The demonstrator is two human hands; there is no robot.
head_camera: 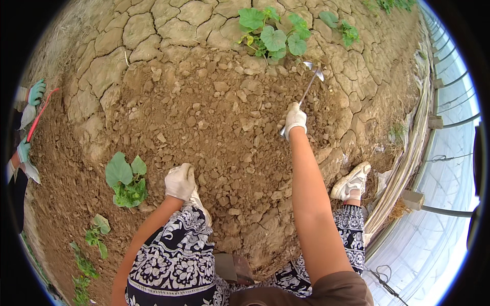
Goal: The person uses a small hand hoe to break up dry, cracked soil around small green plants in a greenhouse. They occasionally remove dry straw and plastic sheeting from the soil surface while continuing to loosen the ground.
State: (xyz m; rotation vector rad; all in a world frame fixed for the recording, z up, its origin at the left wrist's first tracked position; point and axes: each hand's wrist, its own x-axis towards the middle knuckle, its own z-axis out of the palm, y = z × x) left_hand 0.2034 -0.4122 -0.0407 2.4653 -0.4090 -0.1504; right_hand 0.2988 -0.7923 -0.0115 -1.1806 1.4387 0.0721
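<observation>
My right hand [295, 119], in a whitish work glove, is closed around the handle of a small metal hand hoe [308, 88]. Its shiny forked head [317, 72] rests on or just above the soil, beside the leafy vine seedlings [274, 36]. The tool's lower end shows under my palm. My left hand [180, 182], gloved too, is curled beside my left shoe, above the loosened brown soil [214, 126]; its fingers are mostly hidden, so I cannot tell whether it holds anything.
More seedlings [125, 179] grow to the left, others lower left. A co-worker in green-and-white gloves holds a red-handled tool [36, 121] at the left edge. Dry cracked soil [168, 23] lies ahead. On the right run rolled sheeting [409, 153], concrete blocks [413, 199] and a plastic greenhouse wall [451, 164].
</observation>
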